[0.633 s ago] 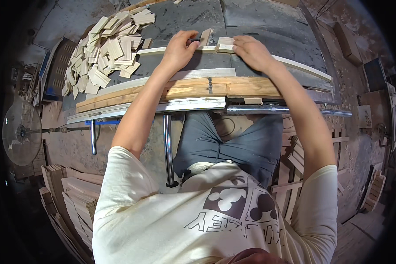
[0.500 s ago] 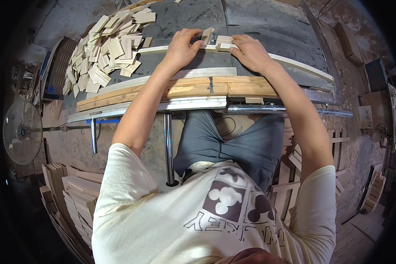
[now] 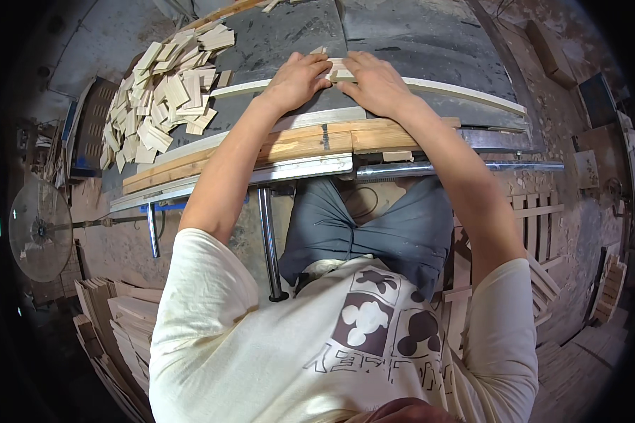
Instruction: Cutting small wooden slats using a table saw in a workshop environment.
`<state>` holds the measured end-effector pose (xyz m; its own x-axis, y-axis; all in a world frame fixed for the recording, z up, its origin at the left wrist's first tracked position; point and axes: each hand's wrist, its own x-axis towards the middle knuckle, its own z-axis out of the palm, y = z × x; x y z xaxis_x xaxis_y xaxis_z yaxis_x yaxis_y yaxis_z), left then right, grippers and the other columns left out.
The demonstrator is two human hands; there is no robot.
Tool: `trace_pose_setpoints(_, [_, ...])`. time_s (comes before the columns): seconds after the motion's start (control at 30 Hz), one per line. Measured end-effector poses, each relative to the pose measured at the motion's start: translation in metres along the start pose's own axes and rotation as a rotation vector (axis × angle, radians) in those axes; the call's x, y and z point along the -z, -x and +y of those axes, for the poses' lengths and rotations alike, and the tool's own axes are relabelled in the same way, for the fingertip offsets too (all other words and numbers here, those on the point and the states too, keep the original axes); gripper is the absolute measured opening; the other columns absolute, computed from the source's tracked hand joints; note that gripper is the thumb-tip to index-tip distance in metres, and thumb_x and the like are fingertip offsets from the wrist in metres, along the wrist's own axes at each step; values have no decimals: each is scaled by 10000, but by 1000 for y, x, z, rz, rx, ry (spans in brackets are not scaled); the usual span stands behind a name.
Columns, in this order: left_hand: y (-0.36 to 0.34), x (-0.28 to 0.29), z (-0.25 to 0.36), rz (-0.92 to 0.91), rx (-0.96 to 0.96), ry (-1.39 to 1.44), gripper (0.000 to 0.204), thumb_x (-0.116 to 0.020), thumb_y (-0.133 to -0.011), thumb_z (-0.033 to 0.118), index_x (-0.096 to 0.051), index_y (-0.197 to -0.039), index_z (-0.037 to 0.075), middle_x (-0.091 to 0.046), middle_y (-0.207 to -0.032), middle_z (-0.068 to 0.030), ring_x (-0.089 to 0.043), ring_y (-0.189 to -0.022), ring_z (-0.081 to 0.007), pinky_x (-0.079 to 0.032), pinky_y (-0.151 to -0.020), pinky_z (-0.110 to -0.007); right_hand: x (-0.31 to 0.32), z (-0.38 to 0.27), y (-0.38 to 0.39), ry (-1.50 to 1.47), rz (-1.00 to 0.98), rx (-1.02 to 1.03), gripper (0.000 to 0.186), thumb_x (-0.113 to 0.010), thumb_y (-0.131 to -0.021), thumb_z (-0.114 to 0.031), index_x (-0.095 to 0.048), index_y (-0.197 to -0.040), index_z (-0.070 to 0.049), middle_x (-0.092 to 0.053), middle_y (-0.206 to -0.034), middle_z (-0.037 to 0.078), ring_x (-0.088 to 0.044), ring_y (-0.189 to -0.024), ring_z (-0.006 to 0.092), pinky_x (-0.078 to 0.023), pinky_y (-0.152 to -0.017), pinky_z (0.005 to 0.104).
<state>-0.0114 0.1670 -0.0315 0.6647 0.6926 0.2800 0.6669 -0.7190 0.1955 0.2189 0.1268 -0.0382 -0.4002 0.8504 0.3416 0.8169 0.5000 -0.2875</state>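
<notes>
Both my hands reach over the dark tabletop, close together at a long pale wooden strip [image 3: 466, 92]. A small pale wood piece [image 3: 341, 70] lies between them, against the strip. My left hand [image 3: 298, 83] is closed, its fingertips gripping the left end of this piece; the tip of another small piece [image 3: 319, 50] shows just past its fingers. My right hand [image 3: 375, 83] has fingers and thumb closed on the right end. Fingers hide much of the wood.
Many small flat wood pieces [image 3: 159, 95] lie heaped at the left of the table. A thick wooden beam [image 3: 289, 143] and a metal rail [image 3: 310, 166] run along its near edge. A round fan [image 3: 41, 229] stands left, stacked boards [image 3: 116, 317] lower left, slatted wood [image 3: 536, 211] lower right.
My left hand has come closer to my right, and the tilted piece at its fingers no longer stands up in view. My right hand has moved slightly left, and the whole view has shifted a little.
</notes>
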Motion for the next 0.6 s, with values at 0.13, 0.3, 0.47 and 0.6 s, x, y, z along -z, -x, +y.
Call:
trace_pose_setpoints(0.13, [8, 5, 0, 36, 10, -58, 419, -704, -957, 258, -660, -1337, 86, -613, -1418, -73, -563, -1081, -335, -499, -996, -404, 48, 2, 58, 118, 167, -44, 490, -648, -967, -343, -645, -1318, -2, -596, -1408, 193, -523, -1332, 348, -427, -1090, 473])
trace_pose_setpoints(0.3, [-3, 7, 3, 62, -41, -100, 414, -691, -967, 265, -662, -1335, 81, -616, -1413, -65, -565, -1084, -335, -503, -997, -405, 65, 6, 108, 29, 238, -276, 289, -645, -968, -286, -741, -1071, -33, -717, -1066, 136, -646, -1031, 328, -498, -928, 446])
trace_pose_setpoints(0.47, [3, 0, 3, 26, 5, -97, 413, -680, -977, 272, -660, -1339, 76, -612, -1426, -74, -565, -1108, -342, -482, -1025, -407, 59, 3, 107, 46, 329, -214, 244, -628, -971, -262, -720, -864, -63, -707, -878, 101, -665, -888, 309, -523, -828, 445])
trace_pose_setpoints(0.6, [4, -16, -3, 31, -8, -101, 413, -677, -980, 277, -662, -1341, 77, -609, -1436, -88, -569, -1124, -345, -463, -1038, -400, 39, 11, 113, 63, 368, -213, 253, -613, -976, -269, -728, -878, -66, -715, -889, 112, -675, -897, 315, -534, -818, 453])
